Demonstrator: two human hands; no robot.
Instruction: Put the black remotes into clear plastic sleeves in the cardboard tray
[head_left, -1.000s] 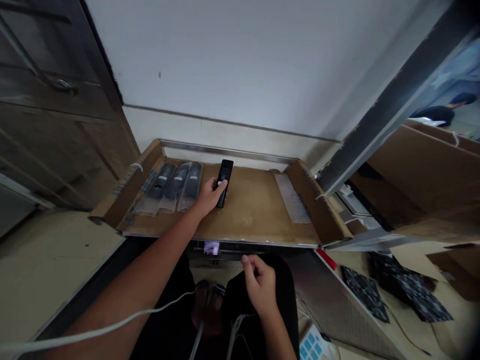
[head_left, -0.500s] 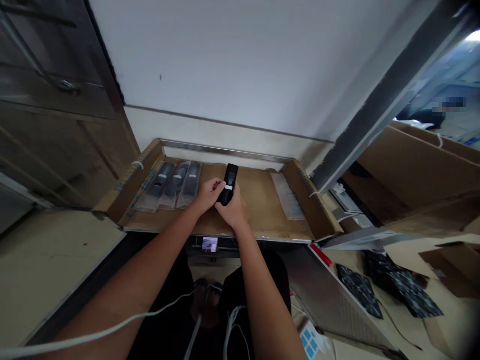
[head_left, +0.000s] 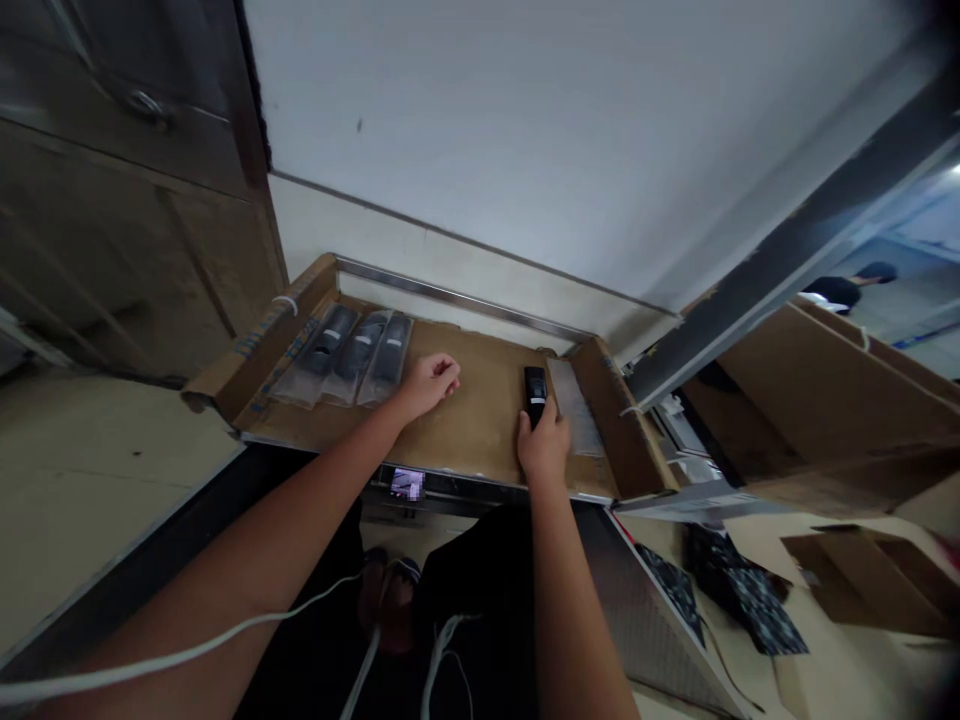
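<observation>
My right hand [head_left: 545, 443] grips the lower end of a black oblong handheld device [head_left: 535, 385] with a white label across it, over the right part of a cardboard-lined tray [head_left: 472, 430]. Close beside it lies a clear plastic sleeve [head_left: 576, 408] that looks flat. Above the middle of the tray is my left hand [head_left: 435, 382], its fingers curled closed; whatever they may hold is hidden. To the left of that hand, similar dark devices in clear sleeves lie side by side, among them one near the hand [head_left: 388, 352] and one farthest left [head_left: 327, 342].
Raised cardboard sides [head_left: 262, 330] bound the tray, with a white wall [head_left: 480, 150] behind it. A large cardboard box [head_left: 832, 400] stands at the right; a person [head_left: 840, 290] is beyond it. Patterned dark bags [head_left: 750, 595] lie on the floor. A white cable [head_left: 247, 622] crosses my left arm.
My right hand has carried the black device rightward, near the flat sleeve. My left hand has let go of it and stays near the middle. The view has shifted slightly.
</observation>
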